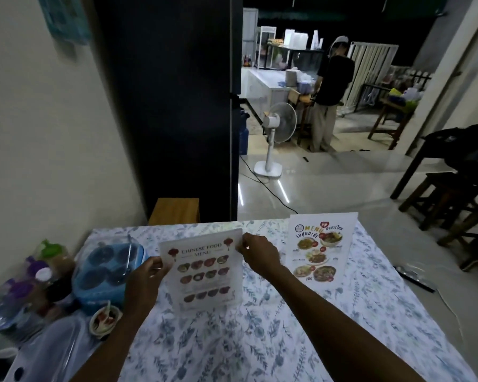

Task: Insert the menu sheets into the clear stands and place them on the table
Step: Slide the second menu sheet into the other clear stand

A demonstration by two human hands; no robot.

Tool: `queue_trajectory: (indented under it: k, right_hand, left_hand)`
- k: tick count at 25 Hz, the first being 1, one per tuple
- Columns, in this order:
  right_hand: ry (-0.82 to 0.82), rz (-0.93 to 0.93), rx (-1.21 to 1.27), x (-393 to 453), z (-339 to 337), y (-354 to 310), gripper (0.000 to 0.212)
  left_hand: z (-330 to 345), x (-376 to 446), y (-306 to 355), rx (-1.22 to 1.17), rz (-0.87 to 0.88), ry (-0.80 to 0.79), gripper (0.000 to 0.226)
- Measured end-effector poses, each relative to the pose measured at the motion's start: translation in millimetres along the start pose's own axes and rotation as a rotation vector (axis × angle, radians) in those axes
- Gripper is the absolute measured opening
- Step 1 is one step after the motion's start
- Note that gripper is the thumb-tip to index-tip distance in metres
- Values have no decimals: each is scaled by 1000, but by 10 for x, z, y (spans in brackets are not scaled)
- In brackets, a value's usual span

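A clear stand holding a "Chinese Food Menu" sheet [204,271] stands upright on the floral tablecloth [260,340], tilted slightly left. My left hand [146,277] grips its left edge near the top. My right hand [260,253] pinches its top right corner. A second clear stand with a Thai menu sheet [319,249] stands upright at the right of the first, near the table's far edge, with no hand on it.
At the table's left sit a blue lidded condiment caddy [105,268], several bottles with purple and green caps [31,277] and a small cup with spoons [105,322]. A dark flat object [415,278] lies at the right edge. A person stands far back by a counter.
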State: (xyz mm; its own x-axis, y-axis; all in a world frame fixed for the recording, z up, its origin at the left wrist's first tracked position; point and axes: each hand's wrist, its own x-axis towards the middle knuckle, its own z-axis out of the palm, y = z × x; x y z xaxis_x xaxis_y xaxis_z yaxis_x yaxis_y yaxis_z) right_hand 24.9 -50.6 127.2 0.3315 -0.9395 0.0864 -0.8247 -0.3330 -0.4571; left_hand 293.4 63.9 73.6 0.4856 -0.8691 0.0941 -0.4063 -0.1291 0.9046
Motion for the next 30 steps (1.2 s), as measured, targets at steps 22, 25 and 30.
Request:
queue_trajectory:
  k: [22,25,30]
  right_hand:
    - [-22,146,-109,326,271,-131,8]
    - [-26,159,-112,288,287,-137,12]
    - [-41,174,-129,261,318,-155,21]
  left_hand:
    - [59,224,-200,-17,7,-19,7]
    - [68,214,-232,15,4,-19,7]
    - [75,226,-309,39,-40,-21,12]
